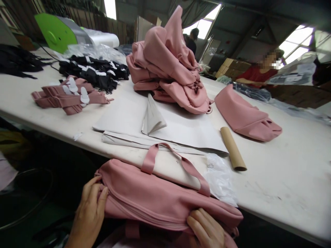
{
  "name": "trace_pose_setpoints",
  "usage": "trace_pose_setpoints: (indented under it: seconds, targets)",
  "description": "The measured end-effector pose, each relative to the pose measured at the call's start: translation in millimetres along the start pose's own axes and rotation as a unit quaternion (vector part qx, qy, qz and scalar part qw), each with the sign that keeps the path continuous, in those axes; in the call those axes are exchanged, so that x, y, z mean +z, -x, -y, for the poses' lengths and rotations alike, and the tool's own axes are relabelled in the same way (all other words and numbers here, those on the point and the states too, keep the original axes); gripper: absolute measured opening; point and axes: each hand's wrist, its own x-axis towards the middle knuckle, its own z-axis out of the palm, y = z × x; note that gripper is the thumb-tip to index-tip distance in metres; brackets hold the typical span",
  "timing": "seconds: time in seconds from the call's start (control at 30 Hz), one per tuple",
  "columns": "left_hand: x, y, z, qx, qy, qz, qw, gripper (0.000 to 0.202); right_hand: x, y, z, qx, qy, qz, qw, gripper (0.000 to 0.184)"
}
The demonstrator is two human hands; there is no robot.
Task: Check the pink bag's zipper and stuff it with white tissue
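Observation:
A pink fabric duffel bag (160,201) lies across the near table edge, with its two pink carry straps (152,160) looped up over a cream panel. My left hand (89,215) grips the bag's left end, fingers curled over a seam. My right hand (205,230) holds the bag's near edge at the right, its fingers spread on the fabric. Beside the bag lies a crumpled clear plastic sheet (219,179), and a cardboard tube (232,148) sits just beyond it. The bag's underside is hidden.
Behind the bag lie white paper sheets (160,127), a heap of pink bags (165,65) and a flat pink bag (245,115). Pink straps with white tags (69,94) and black straps (93,70) lie to the left. A co-worker's red sleeve (254,75) shows at the far right.

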Motion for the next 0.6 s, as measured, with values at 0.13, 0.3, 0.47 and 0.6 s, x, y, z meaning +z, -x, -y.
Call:
trace_pose_setpoints:
  seconds: [0.13,0.3,0.47,0.6]
  targets:
    - [-4.5,-22.4,21.3,-0.14,0.045,0.099,0.984,0.052,-0.8,-8.6,2.3,-0.012,0.022,-0.01,1.0,0.023]
    - [-12.0,-43.8,33.9,-0.164,0.014,0.094,0.982,0.041,2.6,-6.8,2.0,-0.034,0.034,-0.007,0.999,0.024]
    - [-4.1,-55.9,54.2,-0.136,0.053,0.034,0.989,0.048,3.6,12.4,-5.8,-0.041,0.025,0.03,0.998,0.019]
    - [8.3,-60.5,78.5,-0.179,0.089,0.026,0.979,0.057,2.4,8.9,-6.3,-0.04,-0.01,0.049,0.998,0.02]
